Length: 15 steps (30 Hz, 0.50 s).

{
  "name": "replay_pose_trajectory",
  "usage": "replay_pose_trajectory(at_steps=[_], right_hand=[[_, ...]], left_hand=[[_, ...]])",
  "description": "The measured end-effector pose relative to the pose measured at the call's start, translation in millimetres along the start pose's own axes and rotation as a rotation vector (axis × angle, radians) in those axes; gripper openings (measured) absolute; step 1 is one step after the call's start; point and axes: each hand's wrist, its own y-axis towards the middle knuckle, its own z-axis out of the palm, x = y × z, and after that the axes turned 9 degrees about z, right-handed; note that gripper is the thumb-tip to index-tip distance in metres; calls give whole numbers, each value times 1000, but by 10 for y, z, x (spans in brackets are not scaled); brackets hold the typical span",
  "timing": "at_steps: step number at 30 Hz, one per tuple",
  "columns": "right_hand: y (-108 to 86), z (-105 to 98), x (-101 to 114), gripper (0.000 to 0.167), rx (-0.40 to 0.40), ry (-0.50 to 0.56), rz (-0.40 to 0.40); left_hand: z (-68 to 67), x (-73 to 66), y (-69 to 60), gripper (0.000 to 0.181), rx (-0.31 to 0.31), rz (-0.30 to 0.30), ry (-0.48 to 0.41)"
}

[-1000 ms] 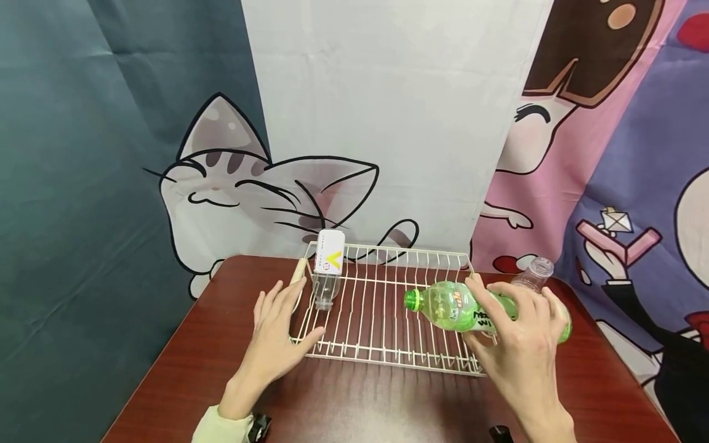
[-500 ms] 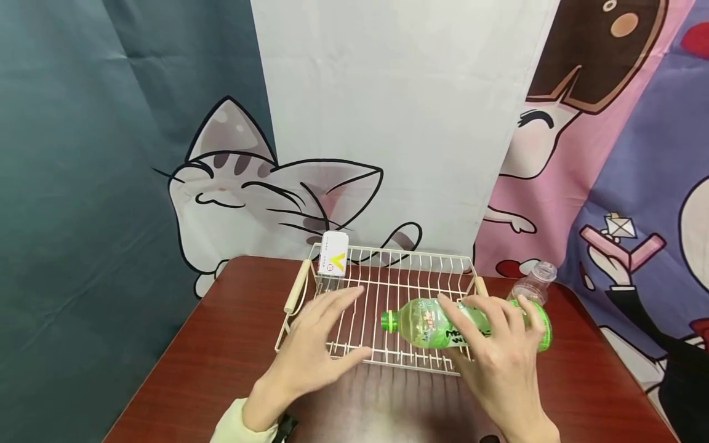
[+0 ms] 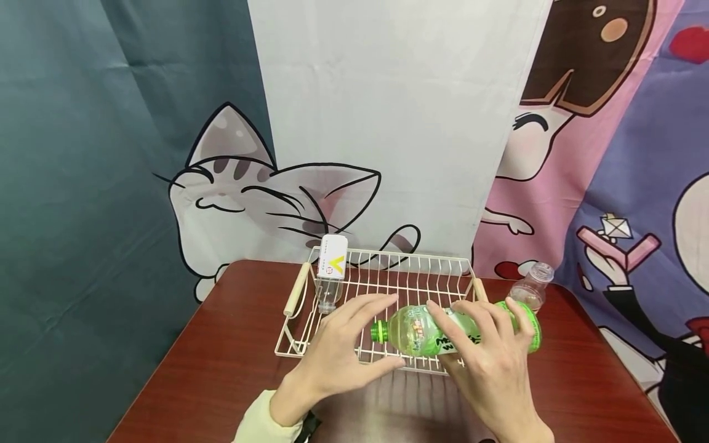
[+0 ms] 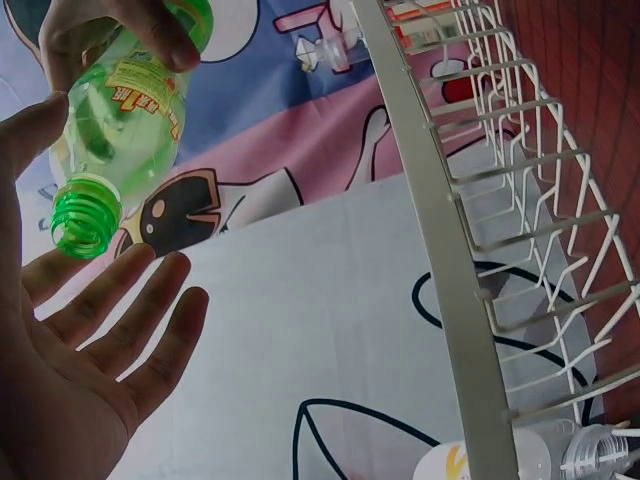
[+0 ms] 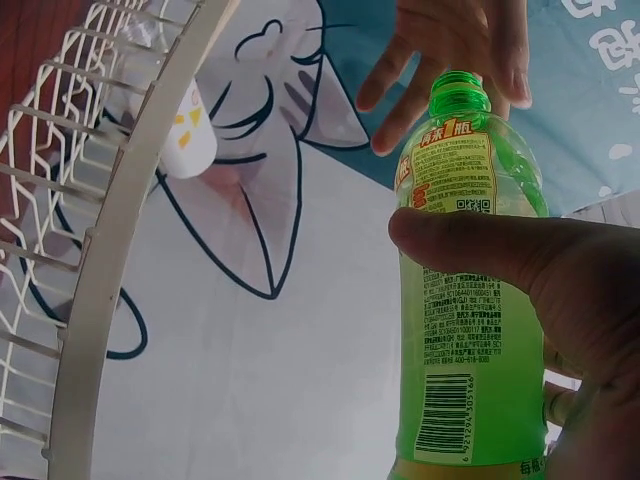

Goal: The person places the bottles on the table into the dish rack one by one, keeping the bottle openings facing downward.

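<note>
My right hand grips a green plastic drink bottle around its label, thumb on one side and fingers on the other. The bottle lies sideways above the front of a white wire rack, its green neck pointing left. Screw threads show on that neck in the left wrist view. Close to the neck, my left hand is spread with thumb and fingers apart, holding nothing. Whether it touches the neck is hard to tell in the head view; the left wrist view shows a gap.
A clear bottle with a white label sits neck-down in the rack's left end. Another clear bottle stands right of the rack. The rack has pale side handles and rests on a reddish-brown table before a cartoon curtain.
My right hand has brought the green bottle left and nearer to me. My left hand has moved right from the rack's left side, closing the distance to the bottle's neck.
</note>
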Motion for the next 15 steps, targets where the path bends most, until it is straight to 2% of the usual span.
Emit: replay_pose_trajectory(at_steps=[3, 9, 15], right_hand=[[-12, 14, 6, 86, 4, 10, -9], [-14, 23, 13, 95, -3, 19, -23], [12, 41, 27, 84, -37, 29, -30]], left_hand=[[40, -6, 33, 96, -3, 7, -21], [116, -32, 93, 93, -7, 35, -47], [161, -51, 114, 91, -14, 54, -75]])
